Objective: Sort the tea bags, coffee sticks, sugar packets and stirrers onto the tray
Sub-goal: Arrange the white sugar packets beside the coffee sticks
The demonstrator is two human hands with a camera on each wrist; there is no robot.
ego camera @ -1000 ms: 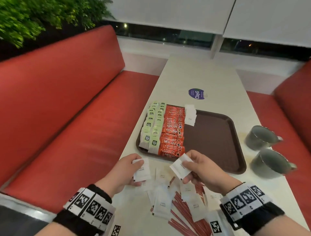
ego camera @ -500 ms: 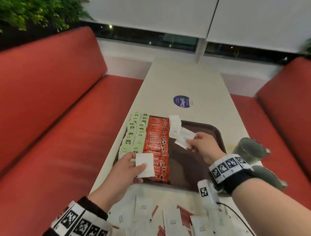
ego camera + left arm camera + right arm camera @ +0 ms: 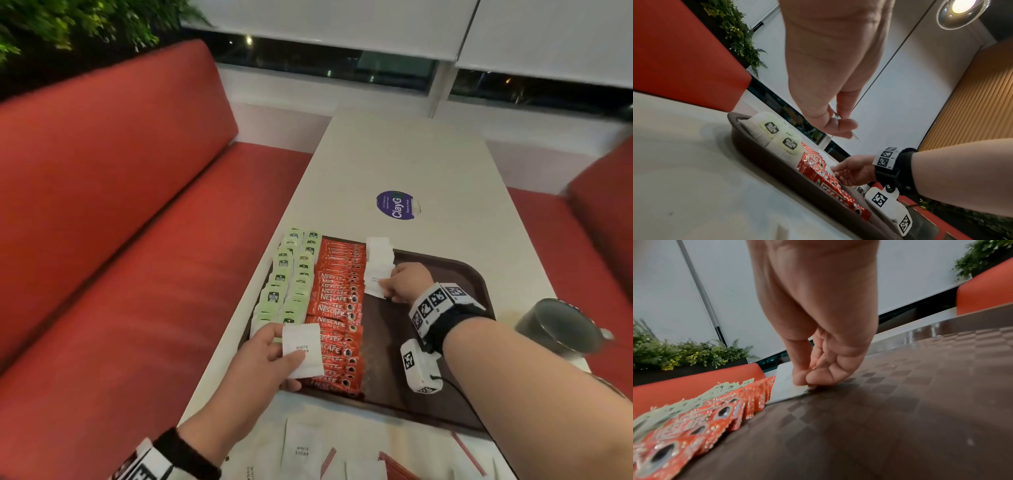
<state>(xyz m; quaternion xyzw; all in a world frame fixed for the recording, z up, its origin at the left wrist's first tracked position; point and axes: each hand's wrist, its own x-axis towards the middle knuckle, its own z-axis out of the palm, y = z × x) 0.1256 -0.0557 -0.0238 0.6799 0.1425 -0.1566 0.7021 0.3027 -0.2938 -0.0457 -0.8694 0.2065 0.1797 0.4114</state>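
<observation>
Two bare hands at work over a dark brown plastic tray (image 3: 455, 270) on a pale long surface (image 3: 404, 154). Left hand (image 3: 260, 363): thumb and fingers pinching one white paper sugar packet (image 3: 303, 351) printed "WHITE SUGAR", held above the tray's near left corner, over the near ends of the rows; in the left wrist view only its thin edge shows between the fingers. Right hand (image 3: 402, 282): fingertips pinching a second white sugar packet (image 3: 375, 282) down against the tray floor, at the near end of a short row of white sugar packets (image 3: 378, 251); its print is too small to read, and the row's count cannot be told. Tray contents, left to right: two columns of pale green tea bag envelopes (image 3: 291, 284), overlapped so that the number is unclear and the nearest ones are partly covered by the left hand; one column of red Nescafe coffee sticks (image 3: 337, 308), overlapped, near end partly hidden by the held packet; then the sugar row. Loose white sugar packets (image 3: 301, 448) and thin red stirrers (image 3: 466, 452) lie on the surface before the tray, cut off by the bottom edge. Dark grey mug (image 3: 556, 329) right of the tray, blurred, partly behind the right forearm. Round purple sticker (image 3: 397, 205) beyond the tray.
</observation>
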